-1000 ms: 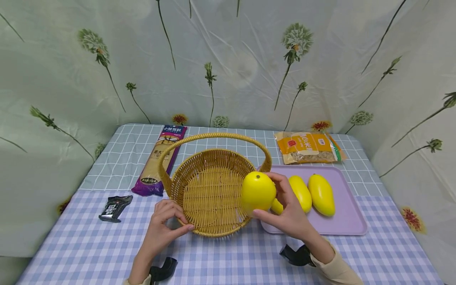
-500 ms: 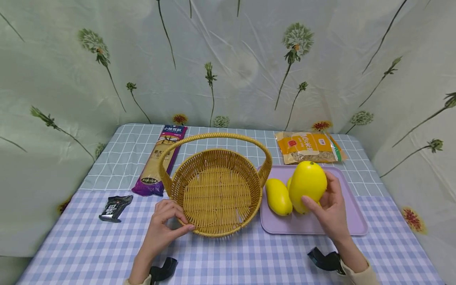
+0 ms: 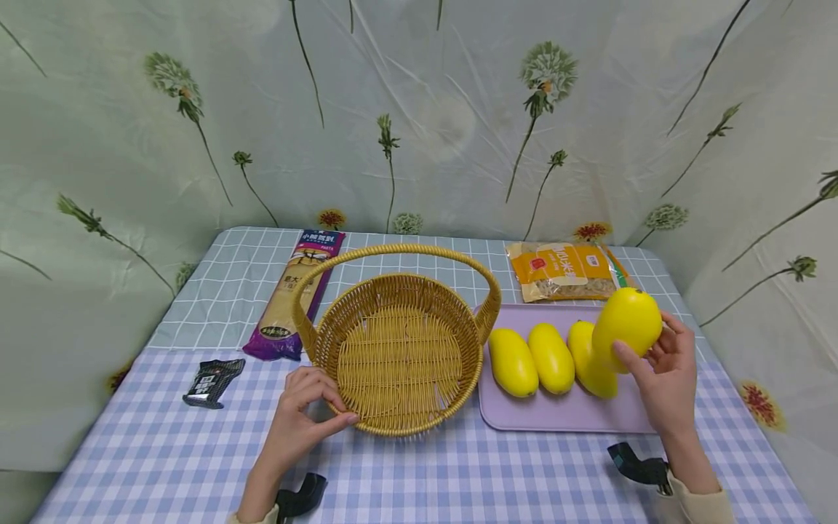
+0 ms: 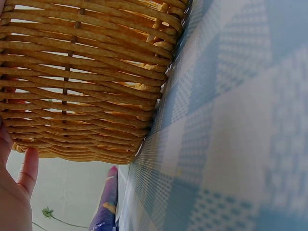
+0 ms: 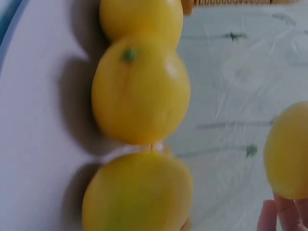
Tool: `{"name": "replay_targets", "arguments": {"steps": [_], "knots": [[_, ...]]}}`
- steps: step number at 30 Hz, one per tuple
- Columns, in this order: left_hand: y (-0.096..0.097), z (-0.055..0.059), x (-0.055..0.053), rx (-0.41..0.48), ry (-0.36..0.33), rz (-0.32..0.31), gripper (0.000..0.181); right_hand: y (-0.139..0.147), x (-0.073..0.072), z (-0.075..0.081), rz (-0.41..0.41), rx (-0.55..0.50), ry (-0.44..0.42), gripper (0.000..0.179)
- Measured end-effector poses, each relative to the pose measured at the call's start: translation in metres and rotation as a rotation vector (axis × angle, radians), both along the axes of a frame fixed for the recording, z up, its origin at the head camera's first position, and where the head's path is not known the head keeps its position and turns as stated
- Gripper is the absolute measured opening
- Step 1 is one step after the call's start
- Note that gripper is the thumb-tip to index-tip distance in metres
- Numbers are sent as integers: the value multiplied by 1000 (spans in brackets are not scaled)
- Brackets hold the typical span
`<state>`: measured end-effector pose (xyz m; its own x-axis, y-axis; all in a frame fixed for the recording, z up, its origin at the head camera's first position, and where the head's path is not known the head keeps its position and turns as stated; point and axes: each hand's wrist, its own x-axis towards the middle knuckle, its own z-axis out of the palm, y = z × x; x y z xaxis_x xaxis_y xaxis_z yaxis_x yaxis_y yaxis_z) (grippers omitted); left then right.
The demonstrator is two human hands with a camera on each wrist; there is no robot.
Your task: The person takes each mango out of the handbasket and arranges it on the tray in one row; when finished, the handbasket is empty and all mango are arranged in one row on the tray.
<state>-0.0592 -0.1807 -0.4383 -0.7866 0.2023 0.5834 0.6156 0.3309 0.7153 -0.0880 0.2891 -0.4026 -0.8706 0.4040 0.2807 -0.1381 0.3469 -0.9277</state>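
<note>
My left hand (image 3: 308, 407) pinches the near-left rim of a round wicker basket (image 3: 399, 349) with a tall arched handle. Nothing lies inside the basket. In the left wrist view its woven side (image 4: 86, 86) fills the upper left, with a thumb at the rim. My right hand (image 3: 671, 378) holds a yellow mango (image 3: 627, 327) above the right part of a lilac tray (image 3: 563, 418). Three more mangoes lie on the tray: a left mango (image 3: 513, 362), a middle mango (image 3: 551, 358) and a right mango (image 3: 585, 356), partly covered by the held one.
A purple pasta bag (image 3: 294, 291) lies left of the basket, behind a small black packet (image 3: 212, 383). Behind the tray is an orange grain bag (image 3: 566, 271). A floral curtain (image 3: 445, 109) closes off the table's back.
My right hand has carried the mango from beside the basket rightward across the tray, uncovering the mangoes there. The left hand and the basket have stayed in place.
</note>
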Motion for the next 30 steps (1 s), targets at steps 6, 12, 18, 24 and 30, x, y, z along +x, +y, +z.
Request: {"name": "replay_targets", "arguments": {"steps": [6,12,18,24,30], "knots": [[-7,-20,-6,-13,3,3,36,21,-2,-3,-89,25,-80,62],[-8,-21,-6,-16,6,5,36,36,-6,-8,-133,-20,-203,62],[-4,-13,-4,-13,15,8,38,43,-8,-13,-160,59,-315,64],[3,10,3,-15,9,9,37,58,-14,-30,-143,106,-420,73],[4,14,4,-17,5,11,37,79,-24,-53,-108,184,-483,85]]}}
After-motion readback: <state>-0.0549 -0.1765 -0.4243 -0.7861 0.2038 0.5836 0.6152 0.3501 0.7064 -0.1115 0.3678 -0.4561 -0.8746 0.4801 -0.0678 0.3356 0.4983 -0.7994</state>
